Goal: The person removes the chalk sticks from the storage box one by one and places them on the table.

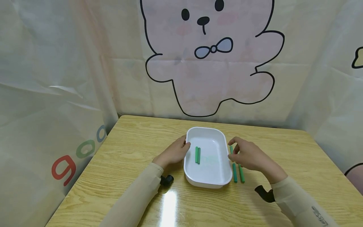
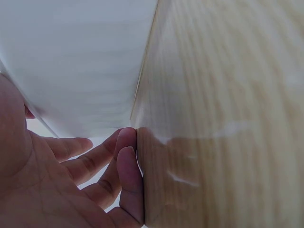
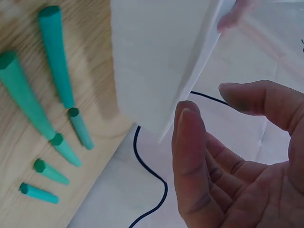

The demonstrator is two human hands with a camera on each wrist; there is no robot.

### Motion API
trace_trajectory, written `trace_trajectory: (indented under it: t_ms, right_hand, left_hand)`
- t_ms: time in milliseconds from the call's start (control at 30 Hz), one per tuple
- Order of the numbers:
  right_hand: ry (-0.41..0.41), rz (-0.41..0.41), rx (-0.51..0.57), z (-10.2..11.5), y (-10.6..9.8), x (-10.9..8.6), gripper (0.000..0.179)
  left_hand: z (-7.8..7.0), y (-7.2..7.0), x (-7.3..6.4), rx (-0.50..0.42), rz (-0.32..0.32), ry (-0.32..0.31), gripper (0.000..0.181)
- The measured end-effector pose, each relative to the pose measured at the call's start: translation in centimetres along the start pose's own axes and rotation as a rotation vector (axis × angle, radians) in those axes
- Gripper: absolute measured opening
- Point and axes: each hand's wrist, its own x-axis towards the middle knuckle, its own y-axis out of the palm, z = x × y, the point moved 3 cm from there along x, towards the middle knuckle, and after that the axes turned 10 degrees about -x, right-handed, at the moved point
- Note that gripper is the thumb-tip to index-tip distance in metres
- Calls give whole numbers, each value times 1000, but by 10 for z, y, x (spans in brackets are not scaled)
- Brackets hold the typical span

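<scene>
A white rectangular tray sits mid-table, with two short green sticks lying side by side in it and a faint green smudge on its floor. My left hand holds the tray's left side, thumb over the rim. In the left wrist view its fingers curl along the outer wall, low by the tabletop. My right hand hovers by the right rim; its thumb and index finger are apart with nothing between them. Beneath it several green sticks lie on the table, partly hidden in the head view.
The light wooden table carries all of this. Behind it hangs a pale curtain with a cartoon bear; another sheet covers the left side. A black strap piece juts from the right wrist, and another from the left.
</scene>
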Motion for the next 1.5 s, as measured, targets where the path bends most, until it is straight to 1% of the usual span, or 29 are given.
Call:
trace_trajectory:
  t_ms: [300,600,833,1033,1500]
  right_hand:
    - [-3,6,39,16,3,8,50]
    - [19,21,38,24,11,19,52]
    - [13,33,38,32,18,24,54]
    - [15,54,28,34,25,30,54]
    - [67,99,12,39,41,44,61]
  left_hand:
    - [-1,-1,0,2,1,12,58]
    - [-1,-1,0,7,3,6,58]
    - [-2,-1,-1,8,3,10,58]
    - [-2,1,0,18,0,13,58]
    - [-2,1,1,16,-2,18,59]
